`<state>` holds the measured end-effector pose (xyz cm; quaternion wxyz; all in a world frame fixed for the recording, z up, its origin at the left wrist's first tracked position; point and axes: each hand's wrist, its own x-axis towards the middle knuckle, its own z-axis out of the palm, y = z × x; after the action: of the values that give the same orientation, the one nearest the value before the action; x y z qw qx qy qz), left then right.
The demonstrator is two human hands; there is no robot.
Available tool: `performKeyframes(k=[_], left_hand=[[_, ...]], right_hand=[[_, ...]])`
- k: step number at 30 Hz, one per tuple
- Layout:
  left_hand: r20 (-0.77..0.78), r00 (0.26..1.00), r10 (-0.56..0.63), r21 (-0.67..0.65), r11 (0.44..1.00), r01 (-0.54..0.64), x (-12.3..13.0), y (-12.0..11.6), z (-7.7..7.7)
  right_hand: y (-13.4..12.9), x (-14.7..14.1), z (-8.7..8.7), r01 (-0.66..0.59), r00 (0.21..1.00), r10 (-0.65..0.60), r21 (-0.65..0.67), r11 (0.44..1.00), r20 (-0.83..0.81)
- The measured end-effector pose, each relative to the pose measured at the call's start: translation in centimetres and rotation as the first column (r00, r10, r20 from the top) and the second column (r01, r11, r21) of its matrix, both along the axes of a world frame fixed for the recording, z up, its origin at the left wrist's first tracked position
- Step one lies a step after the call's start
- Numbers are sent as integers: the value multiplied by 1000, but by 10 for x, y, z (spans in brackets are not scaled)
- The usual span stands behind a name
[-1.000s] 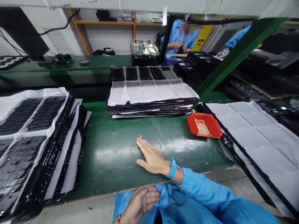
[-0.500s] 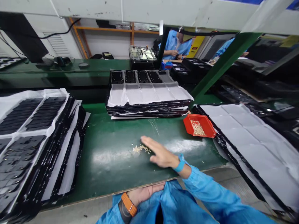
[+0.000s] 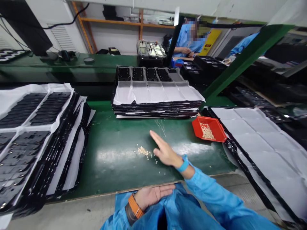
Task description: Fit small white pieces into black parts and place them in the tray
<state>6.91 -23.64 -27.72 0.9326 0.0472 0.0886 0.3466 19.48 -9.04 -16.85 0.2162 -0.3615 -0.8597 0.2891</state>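
A small heap of pale, tiny pieces [image 3: 144, 151] lies on the green tabletop [image 3: 115, 175], with a few stray bits nearby. Just right of the heap is my right hand [image 3: 166, 153], held edge-down with fingers extended and thumb apart; nothing is in it. My left hand [image 3: 153, 195] rests palm up just below the table's front edge, fingers stretched out and the palm bare. To the right, a red bin [image 3: 219, 130] holds more of the same pale pieces [image 3: 206, 131]. What the pieces are is too small to make out.
Tall stacked trays of black flat parts [image 3: 35, 108] stand at the left. Another tray stack [image 3: 158, 92] sits at the back, and white-covered trays [image 3: 261, 143] lie at the right. A green post [image 3: 247, 60] slants behind them. A co-worker [image 3: 188, 38] sits beyond.
My right hand has drawn back from over the heap to its right side, fingers now pointing more forward. More of the heap shows. My left hand stays palm up at the edge.
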Motion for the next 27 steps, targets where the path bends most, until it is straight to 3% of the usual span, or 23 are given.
performKeyframes(k=[2,4,8,10,12,15,17,21,27], left_hand=[[0,1000,16,-19,1000,-16,4,0,3],[-5,999,38,-27,999,-38,6,2,8],[-15,998,66,-34,997,-67,5,3,13],[-19,998,53,-44,998,-54,3,1,11],[-24,999,34,-57,998,-35,2,-1,7],[-32,999,18,-66,998,-20,2,-3,2],[-40,999,17,-65,998,-20,3,-3,0],[-52,999,11,-55,998,-14,3,-2,0],[-43,999,10,-48,999,-12,1,-1,3]], right_hand=[[4,-6,-4,23,999,-23,3,1000,48],[-10,-24,-7,-58,996,58,1,998,69],[-29,-52,1,-199,979,196,-46,979,-58],[-7,-52,11,-217,970,210,-49,975,-125],[29,-50,19,-314,946,307,-52,948,-108],[73,-63,20,-486,873,482,-66,871,-73],[81,-80,16,-584,812,582,-68,809,-52],[57,-93,6,-715,699,715,2,699,37],[1,-17,-1,-742,668,743,39,669,-25]])
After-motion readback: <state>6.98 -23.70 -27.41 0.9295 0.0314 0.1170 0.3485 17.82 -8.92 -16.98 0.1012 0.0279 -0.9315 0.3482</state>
